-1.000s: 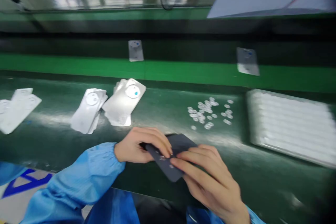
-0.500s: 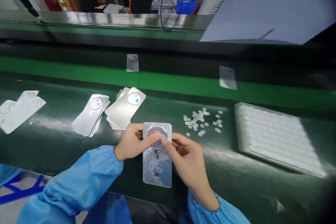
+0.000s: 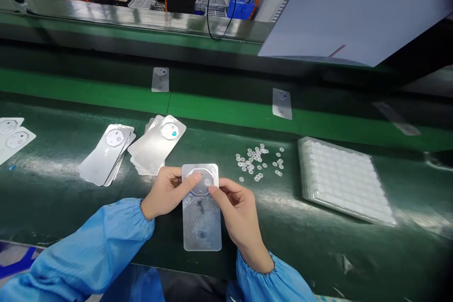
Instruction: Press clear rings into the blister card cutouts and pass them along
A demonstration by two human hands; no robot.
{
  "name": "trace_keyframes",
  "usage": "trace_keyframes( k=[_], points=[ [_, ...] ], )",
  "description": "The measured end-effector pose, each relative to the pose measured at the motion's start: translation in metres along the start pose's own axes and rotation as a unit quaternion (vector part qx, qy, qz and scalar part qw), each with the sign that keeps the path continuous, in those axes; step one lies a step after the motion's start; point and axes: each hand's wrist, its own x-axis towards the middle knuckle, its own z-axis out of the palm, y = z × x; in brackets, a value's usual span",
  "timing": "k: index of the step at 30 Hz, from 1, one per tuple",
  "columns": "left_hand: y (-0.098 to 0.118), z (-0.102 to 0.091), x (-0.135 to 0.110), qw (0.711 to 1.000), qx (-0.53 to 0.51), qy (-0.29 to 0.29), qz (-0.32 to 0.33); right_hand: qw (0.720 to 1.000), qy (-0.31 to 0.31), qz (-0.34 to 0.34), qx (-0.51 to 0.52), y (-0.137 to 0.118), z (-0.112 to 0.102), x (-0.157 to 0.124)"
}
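Observation:
In front of me a silver rectangular card [image 3: 202, 224] with a clear octagonal window near its top is held upright in both hands. My left hand [image 3: 168, 192] grips its upper left edge, thumb on the window. The fingers of my right hand [image 3: 241, 210] are closed at the upper right edge, with the thumb near a small round disc [image 3: 207, 182] on the window. Right of the card lie several small clear rings [image 3: 252, 158]. Two piles of similar cards are to the left: a nearer pile [image 3: 106, 158] and one beside it [image 3: 157, 144].
More cards [image 3: 16, 139] lie at the far left. On the green belt [image 3: 219, 106] beyond the bench are single cards [image 3: 282, 104]. A stack of white trays [image 3: 347, 179] stands at the right. A pale panel [image 3: 336, 9] hangs at the upper right.
My view has shifted, so most things appear further left. My right thumb has drawn back from the window's middle toward its right side, and the small disc there now shows.

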Motion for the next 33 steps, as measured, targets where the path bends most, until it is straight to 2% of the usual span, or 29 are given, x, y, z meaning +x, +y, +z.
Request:
trace_keyframes(
  k=[6,19,25,28,33],
  points=[
    [-0.002,0.000,0.004,1.000,-0.026,-0.005,-0.013,0.999,-0.014,-0.007,0.029,0.003,-0.003,0.001],
    [-0.002,0.000,0.003,0.999,-0.032,-0.005,-0.021,1.000,-0.017,-0.009,0.025,0.003,-0.004,0.000],
    [-0.004,0.001,0.003,0.999,-0.004,0.028,-0.027,1.000,-0.016,-0.008,0.008,0.009,-0.004,0.001],
    [-0.007,0.000,0.002,0.999,0.012,0.017,-0.026,1.000,-0.004,0.010,-0.023,0.014,-0.008,-0.002],
    [-0.018,-0.004,0.002,0.999,0.029,-0.002,-0.024,0.995,0.016,0.088,-0.034,0.028,-0.018,-0.004]
  ],
)
